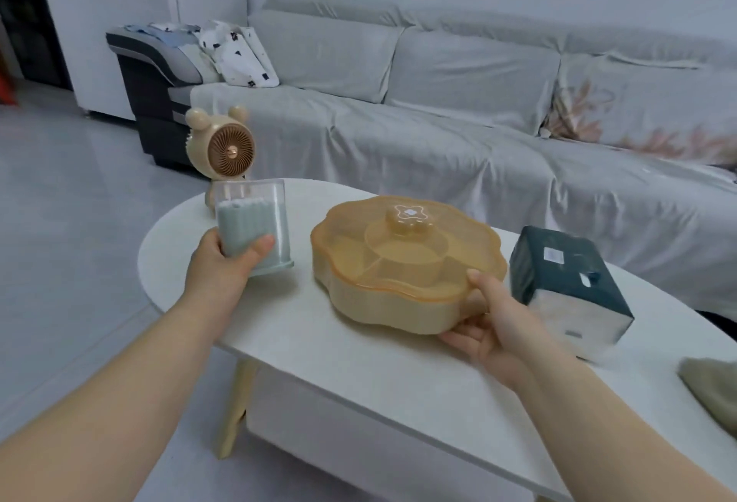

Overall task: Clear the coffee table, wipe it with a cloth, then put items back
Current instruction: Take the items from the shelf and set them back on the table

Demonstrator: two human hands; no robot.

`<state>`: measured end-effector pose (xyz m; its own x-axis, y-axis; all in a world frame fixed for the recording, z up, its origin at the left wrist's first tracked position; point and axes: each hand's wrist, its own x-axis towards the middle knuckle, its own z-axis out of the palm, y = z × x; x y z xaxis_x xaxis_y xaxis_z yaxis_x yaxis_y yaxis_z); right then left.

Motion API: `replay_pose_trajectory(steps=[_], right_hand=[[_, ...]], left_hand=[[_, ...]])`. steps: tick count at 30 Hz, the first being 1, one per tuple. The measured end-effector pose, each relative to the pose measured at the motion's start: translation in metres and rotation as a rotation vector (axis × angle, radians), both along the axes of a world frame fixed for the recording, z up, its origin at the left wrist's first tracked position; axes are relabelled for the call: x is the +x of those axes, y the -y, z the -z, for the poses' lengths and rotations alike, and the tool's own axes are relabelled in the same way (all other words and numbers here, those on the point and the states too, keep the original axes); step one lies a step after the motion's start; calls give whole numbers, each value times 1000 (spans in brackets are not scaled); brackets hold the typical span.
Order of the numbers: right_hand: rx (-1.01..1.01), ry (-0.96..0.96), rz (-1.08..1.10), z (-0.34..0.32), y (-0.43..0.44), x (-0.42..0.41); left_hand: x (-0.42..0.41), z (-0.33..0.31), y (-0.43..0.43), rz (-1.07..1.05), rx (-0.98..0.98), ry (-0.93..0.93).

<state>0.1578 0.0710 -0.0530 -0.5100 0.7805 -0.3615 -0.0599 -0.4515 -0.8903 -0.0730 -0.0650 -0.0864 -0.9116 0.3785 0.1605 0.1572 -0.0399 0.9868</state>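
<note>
Both hands are engaged at the white oval coffee table (359, 362). The landmark is the amber flower-shaped snack tray (402, 262), lidded, standing near the middle of the tabletop.

Left hand (223, 266): wrapped around a clear plastic container of cotton swabs (255, 222), left of the tray and apart from it. The thumb (261, 244) presses on the container's near face; the other fingers are behind it, out of sight. The container is tilted, and whether its base touches the table cannot be told.

Right hand (486, 322): grips the tray's near right edge. The thumb lies on top of the lid rim, and the fingers are curled beneath the base, pinching the edge between them. The tray appears to rest on the table, though a slight lift on that side cannot be ruled out.

Right of the tray, just beside the right hand, lies a dark green tissue pack (570, 286), blurred. Beyond the tray's far left, at the table's far end, stands a beige bear-eared desk fan (223, 146). A greenish cloth (714, 390) lies at the table's near right end, well apart from the tray. A grey covered sofa (438, 102) runs behind the table.
</note>
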Motion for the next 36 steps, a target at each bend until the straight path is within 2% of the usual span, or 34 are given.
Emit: replay_pose_trajectory(steps=[4, 6, 9, 14, 17, 19, 20, 22, 24, 26, 29, 33, 36], right_hand=[[-26, -9, 48, 1, -9, -4], [-8, 46, 47, 1, -12, -5], [154, 279, -19, 0, -15, -1], [504, 716, -146, -10, -15, 9], [999, 894, 24, -7, -9, 12], [1425, 739, 156, -4, 6, 9], [1631, 670, 141, -2, 16, 4], [1911, 749, 26, 7, 27, -11], [1912, 891, -206, 13, 33, -29], [1791, 945, -358, 17, 29, -42], [1723, 1066, -370, 25, 11, -51], [1675, 1134, -356, 23, -5, -44], [1685, 1155, -262, 23, -5, -39]], left_hand=[[3, 1, -3, -1, -73, -65], [4, 3, -3, 6, -119, -106], [8, 4, -5, 57, -218, -169], [9, 3, -5, 69, -257, -197], [9, 3, -5, 71, -263, -201], [9, 3, -5, 76, -254, -202], [10, 3, -5, 78, -251, -202], [10, 3, -6, 83, -254, -205], [11, 2, -5, 86, -262, -204], [11, 1, -5, 86, -272, -203], [11, 2, -5, 91, -280, -193], [9, 2, -4, 110, -300, -192], [11, 2, -3, 116, -316, -204]])
